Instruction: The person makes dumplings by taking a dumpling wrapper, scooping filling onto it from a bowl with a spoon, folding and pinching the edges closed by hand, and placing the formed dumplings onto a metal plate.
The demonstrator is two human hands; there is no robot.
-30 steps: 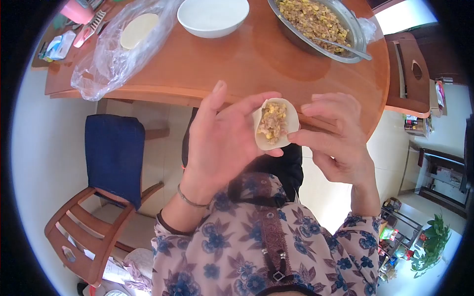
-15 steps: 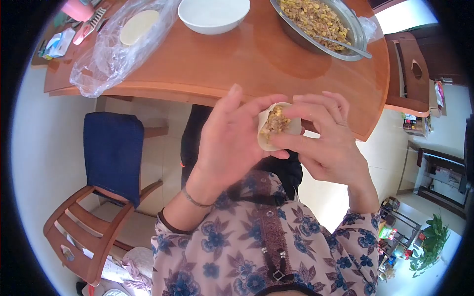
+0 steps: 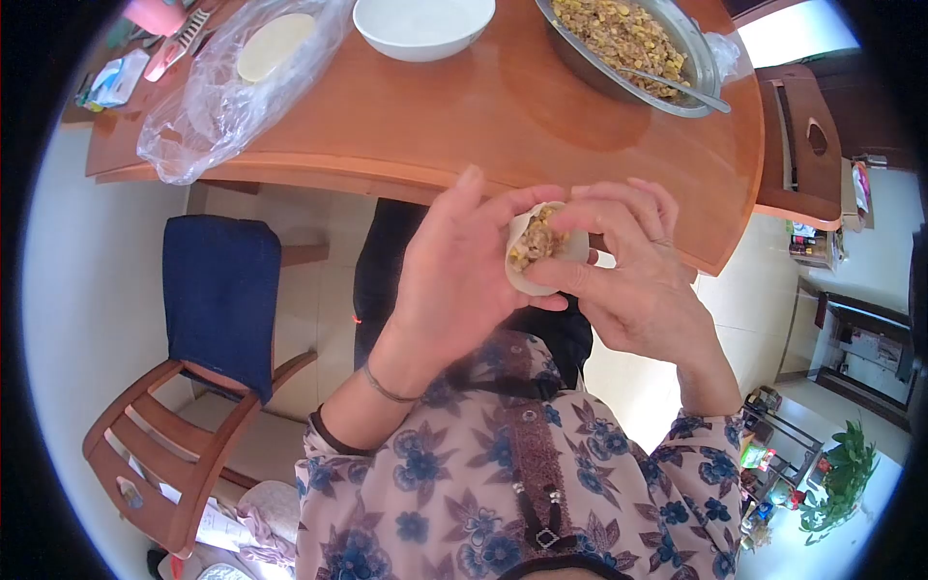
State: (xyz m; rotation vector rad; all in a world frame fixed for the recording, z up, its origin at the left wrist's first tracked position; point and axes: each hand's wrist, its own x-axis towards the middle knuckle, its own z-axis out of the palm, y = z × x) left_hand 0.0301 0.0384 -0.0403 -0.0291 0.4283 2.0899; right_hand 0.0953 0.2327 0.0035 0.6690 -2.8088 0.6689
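A round pale dough wrapper (image 3: pixel 521 275) with a heap of chopped filling (image 3: pixel 537 242) lies on the fingers of my left hand (image 3: pixel 449 261), just off the table's front edge. That hand's fingers curl behind and round the wrapper, its thumb sticking up apart. From the right, my right hand (image 3: pixel 643 275) reaches over with thumb and index finger at the filling and the wrapper's right part. Its fingertips partly cover both. The wrapper is still unsealed, with filling showing in the middle.
On the wooden table (image 3: pixel 435 116) are a white bowl (image 3: pixel 425 34), a metal basin (image 3: pixel 710 82) of filling with a spoon (image 3: pixel 677 89), and a plastic bag (image 3: pixel 208 126) with round wrappers (image 3: pixel 276 47). A chair (image 3: pixel 222 300) with a blue cover stands at left.
My right hand has moved left over the wrapper, its thumb and index finger now at the filling. The wrapper's sides have curved up somewhat. My left hand has shifted slightly right.
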